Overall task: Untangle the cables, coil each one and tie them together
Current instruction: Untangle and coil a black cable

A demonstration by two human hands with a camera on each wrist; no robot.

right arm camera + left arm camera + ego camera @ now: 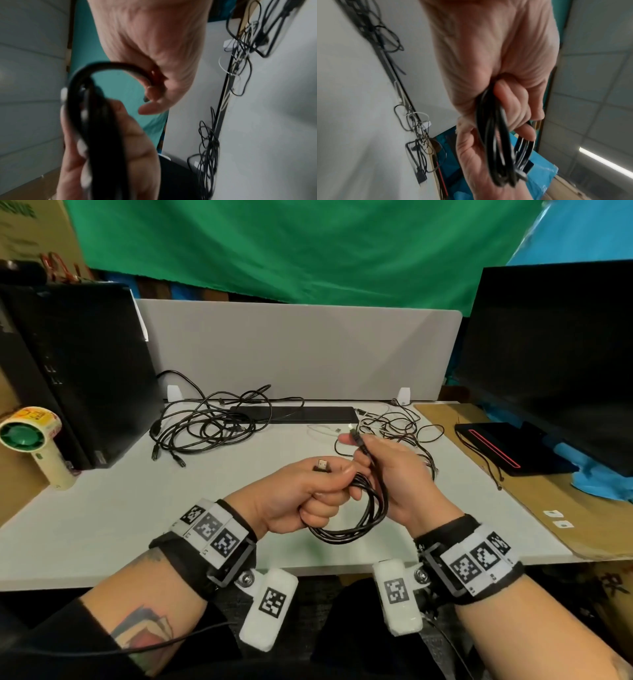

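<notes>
above the matte grey surface (102,525), left hand (291,501) grips one glossy black round coil (356,529); right hand (394,474) fingers pinch its plug end; two loose tangles at 11 and 1 o'clock.

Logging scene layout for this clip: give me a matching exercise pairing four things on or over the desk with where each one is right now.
Things:
1. coiled black cable
2. black cable tangle
3. handheld fan
4. monitor

Places:
A. right side of desk
B. far left, beside the computer tower
C. held in the left hand and right hand
D. lying at the back left of the desk

Pairs: 1-C, 2-D, 3-B, 4-A
</notes>
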